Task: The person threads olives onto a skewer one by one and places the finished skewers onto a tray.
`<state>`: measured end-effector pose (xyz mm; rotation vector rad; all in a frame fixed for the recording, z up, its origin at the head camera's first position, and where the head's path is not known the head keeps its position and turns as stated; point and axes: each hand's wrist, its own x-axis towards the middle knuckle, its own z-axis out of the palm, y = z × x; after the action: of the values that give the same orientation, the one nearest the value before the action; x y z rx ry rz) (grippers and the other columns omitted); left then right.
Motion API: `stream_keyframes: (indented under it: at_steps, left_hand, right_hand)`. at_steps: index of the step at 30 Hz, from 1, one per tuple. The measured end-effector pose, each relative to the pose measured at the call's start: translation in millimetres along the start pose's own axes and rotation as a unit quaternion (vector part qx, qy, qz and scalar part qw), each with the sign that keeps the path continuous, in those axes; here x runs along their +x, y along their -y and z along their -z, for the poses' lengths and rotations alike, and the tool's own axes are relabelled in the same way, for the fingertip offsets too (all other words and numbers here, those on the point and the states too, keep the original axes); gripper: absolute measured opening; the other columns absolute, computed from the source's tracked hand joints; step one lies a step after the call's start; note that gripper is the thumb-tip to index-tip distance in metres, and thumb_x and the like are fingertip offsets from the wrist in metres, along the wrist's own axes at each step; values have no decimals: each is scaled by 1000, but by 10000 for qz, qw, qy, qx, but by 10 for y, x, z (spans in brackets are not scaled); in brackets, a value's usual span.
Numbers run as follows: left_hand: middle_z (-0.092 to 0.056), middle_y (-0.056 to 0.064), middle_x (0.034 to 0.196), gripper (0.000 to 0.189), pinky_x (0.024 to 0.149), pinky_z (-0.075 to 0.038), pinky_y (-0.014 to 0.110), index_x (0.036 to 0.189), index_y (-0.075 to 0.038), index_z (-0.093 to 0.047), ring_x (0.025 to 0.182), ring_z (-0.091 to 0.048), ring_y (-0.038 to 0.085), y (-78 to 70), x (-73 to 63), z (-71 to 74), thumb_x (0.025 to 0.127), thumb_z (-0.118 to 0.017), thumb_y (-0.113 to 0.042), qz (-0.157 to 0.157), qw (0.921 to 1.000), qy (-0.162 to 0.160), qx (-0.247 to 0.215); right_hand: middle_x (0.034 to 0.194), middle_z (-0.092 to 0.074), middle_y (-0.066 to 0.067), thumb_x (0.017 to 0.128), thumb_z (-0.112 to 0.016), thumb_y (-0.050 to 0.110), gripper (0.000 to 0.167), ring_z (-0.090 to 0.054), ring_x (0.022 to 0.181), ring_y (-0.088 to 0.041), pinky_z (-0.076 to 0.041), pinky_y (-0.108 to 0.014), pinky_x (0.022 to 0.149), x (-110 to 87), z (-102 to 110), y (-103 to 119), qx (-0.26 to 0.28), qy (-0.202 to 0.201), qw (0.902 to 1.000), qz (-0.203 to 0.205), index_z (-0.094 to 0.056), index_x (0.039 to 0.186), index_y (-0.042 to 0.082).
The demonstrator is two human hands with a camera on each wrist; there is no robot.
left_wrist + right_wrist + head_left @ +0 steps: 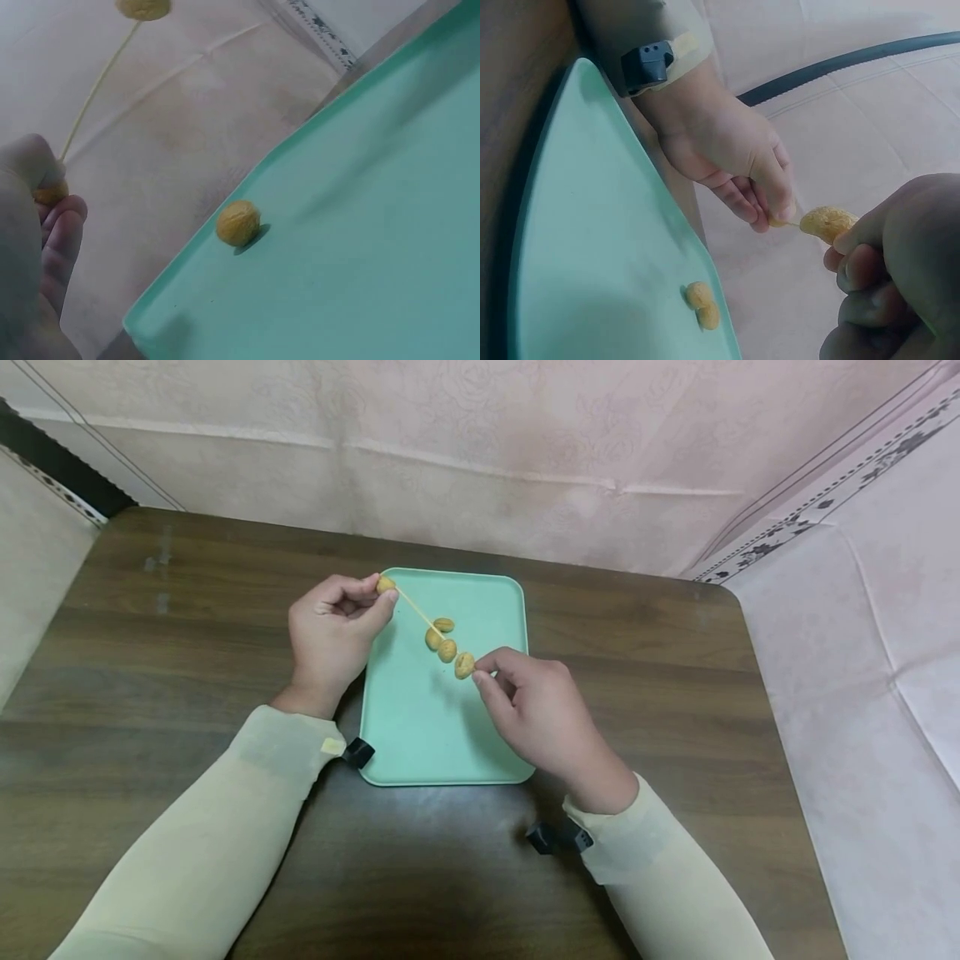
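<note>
While a tan ball [386, 584] on a thin stick [418, 612] is pinched by the left hand [330, 625] at the tray's [438, 756] far left corner, a second ball [463, 666] is pinched by the right hand [536, 702], nearer the right edge. Both should be squeezed softly, and the stick held straight.

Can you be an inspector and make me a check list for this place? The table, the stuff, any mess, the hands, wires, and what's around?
Surface: brown wood-grain table with a mint-green tray on it.
Job's things: thin stick; five yellow-brown lumps, two lying on the tray.
Clutter: nothing seen.
Hands: left hand pinches a lump at one end of the stick; right hand pinches another near the other end, but I can't tell if it's threaded.
Cables: nothing seen.
Surroundings: pale sheets, one with a dark flowery border; small black device at the left wrist.
</note>
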<state>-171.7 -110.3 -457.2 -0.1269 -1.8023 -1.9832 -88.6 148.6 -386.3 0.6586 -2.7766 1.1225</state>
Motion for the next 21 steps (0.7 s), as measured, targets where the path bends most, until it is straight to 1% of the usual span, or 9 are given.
stream_keyframes:
  at_steps: [3,8,10,13,15,17,19,21]
  left_hand:
    - [-85,1,101,15,82,-68,20,106,2,-85,90,-81,14,15,10,17,93,-91,-1,47,10000,19,68]
    - [-85,1,103,17,82,-67,20,109,-1,-86,92,-80,15,42,28,36,94,-92,-7,304,9990,88,304]
    - [-85,-1,105,17,81,-66,19,109,-3,-87,92,-80,13,46,53,57,95,-93,-11,424,9979,-54,479]
    - [-85,1,106,15,78,-64,18,109,-5,-87,91,-79,13,35,98,107,96,-92,-11,542,9963,-379,548]
    - [-85,1,108,15,78,-64,17,110,-7,-87,92,-79,12,24,112,129,96,-92,-12,587,9953,-478,612]
    - [-85,2,110,17,80,-65,17,113,-7,-87,96,-80,13,17,107,130,97,-91,-12,569,9961,-300,600]
    - [-85,1,111,19,82,-65,18,114,-8,-87,98,-80,13,18,85,109,97,-91,-15,554,9963,-30,661]
    - [-86,0,112,20,83,-66,19,115,-7,-86,99,-80,13,24,65,83,97,-92,-15,496,9966,147,636]
  right_hand:
    - [66,-59,3,109,-76,16,11,-47,55,-14,-41,-29,48,0,-19,-18,-15,29,10000,-1,-83,115,10]
    - [65,-59,3,110,-75,16,11,-46,54,-14,-42,-28,48,-8,-38,-47,-87,-29,10000,19,-83,114,10]
    - [65,-59,3,110,-75,17,11,-46,55,-14,-42,-29,48,-15,-31,-59,-129,-41,9999,27,-83,114,10]
    - [65,-59,3,109,-76,16,11,-47,55,-14,-43,-29,48,-38,-5,-78,-182,-107,9998,-40,-83,113,10]
    - [66,-59,3,108,-77,16,10,-47,55,-14,-43,-29,48,-51,17,-92,-218,-160,9996,-116,-83,113,9]
    - [66,-59,3,108,-78,16,11,-48,55,-14,-43,-29,48,-54,28,-99,-242,-189,9994,-176,-83,114,9]
    - [66,-60,3,109,-77,18,12,-48,56,-14,-43,-29,48,-52,27,-101,-222,-170,9994,-189,-84,114,9]
    - [66,-59,4,109,-77,18,12,-48,56,-13,-43,-29,48,-50,20,-95,-203,-158,9995,-160,-84,114,10]
